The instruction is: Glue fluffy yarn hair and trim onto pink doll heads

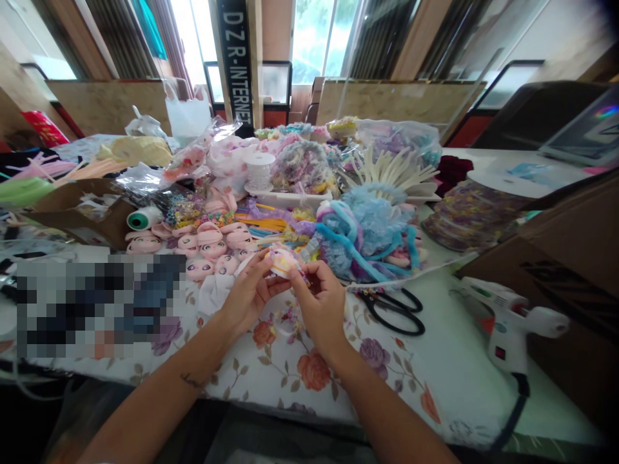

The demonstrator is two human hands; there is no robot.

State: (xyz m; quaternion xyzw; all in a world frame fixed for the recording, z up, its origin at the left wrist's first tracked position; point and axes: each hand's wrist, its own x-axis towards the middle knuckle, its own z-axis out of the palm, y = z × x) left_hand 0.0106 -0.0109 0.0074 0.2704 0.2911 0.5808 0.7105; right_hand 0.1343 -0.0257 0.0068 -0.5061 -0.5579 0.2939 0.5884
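Note:
Between my two hands is a small doll head, pale with yellow and pinkish bits on it. My left hand pinches its left side, and my right hand grips its right side, where colourful yarn or trim shows at the fingers. Below the hands, a loose strand of similar colourful trim lies on the floral tablecloth. Just beyond the left hand sit several pink doll heads with painted eyes. A white cloth lies close to my left wrist.
Black-handled scissors and a white glue gun lie to the right, beside a cardboard box. Blue and purple fuzzy strips fill a tray behind. A large spool of trim, a white thread spool and bagged materials crowd the back.

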